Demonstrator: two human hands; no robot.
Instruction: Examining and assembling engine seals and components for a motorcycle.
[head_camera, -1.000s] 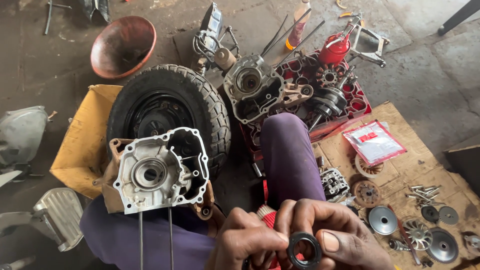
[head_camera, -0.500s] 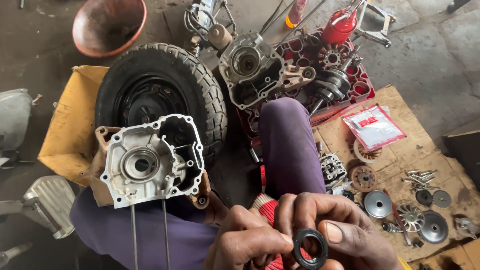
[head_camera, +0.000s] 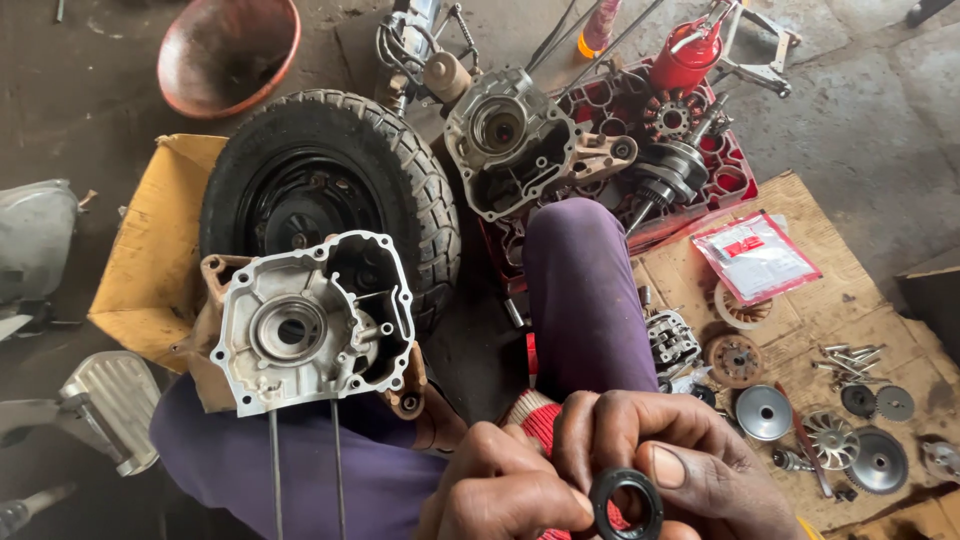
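Both my hands are together at the bottom of the view, over my lap. My right hand (head_camera: 670, 470) and my left hand (head_camera: 500, 490) pinch a small black rubber ring seal (head_camera: 627, 503) between thumbs and fingers. A red object shows behind the fingers. To the left, a silver engine crankcase half (head_camera: 310, 320) with two long studs rests on my left thigh. My right leg in purple trousers (head_camera: 585, 290) stretches forward.
A black scooter wheel with tyre (head_camera: 325, 190) lies on yellow cardboard. Beyond it sit another crankcase half (head_camera: 505, 135), a crankshaft (head_camera: 670, 170) in a red tray, a red oil can (head_camera: 685, 55) and a rusty bowl (head_camera: 228, 50). Pulley discs (head_camera: 765, 412), bolts and a parts packet (head_camera: 755, 257) lie on cardboard at right.
The view has drifted downward and slightly right, so the wheel and crankcase sit higher in frame. My hands keep holding the black seal, turning it slightly.
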